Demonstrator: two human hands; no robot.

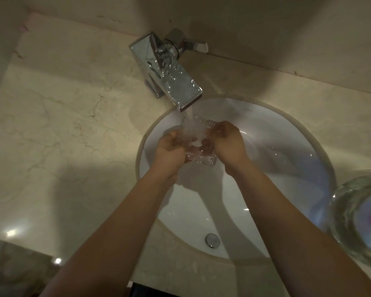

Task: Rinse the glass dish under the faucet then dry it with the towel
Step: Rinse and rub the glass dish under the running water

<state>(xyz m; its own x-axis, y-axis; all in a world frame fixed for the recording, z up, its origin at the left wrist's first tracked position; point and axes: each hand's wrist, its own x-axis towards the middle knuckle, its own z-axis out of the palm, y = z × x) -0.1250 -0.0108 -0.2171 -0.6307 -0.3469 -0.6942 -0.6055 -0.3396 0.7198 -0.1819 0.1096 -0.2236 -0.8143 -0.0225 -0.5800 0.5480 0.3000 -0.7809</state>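
A square cut-glass dish (pixel 199 156) is held over the white round sink (pixel 287 129), right under the chrome faucet (pixel 171 82). Water pours from the spout onto the dish. My left hand (pixel 169 150) grips its left side and my right hand (pixel 228 140) grips its right side. Fingers and running water hide much of the dish. No towel is in view.
A pale marble counter (pixel 62 125) surrounds the sink, with a wall close behind the faucet. A round glass bowl (pixel 358 219) with something pink inside stands on the counter at the right edge. The sink's overflow cap (pixel 212 240) shows on its near wall.
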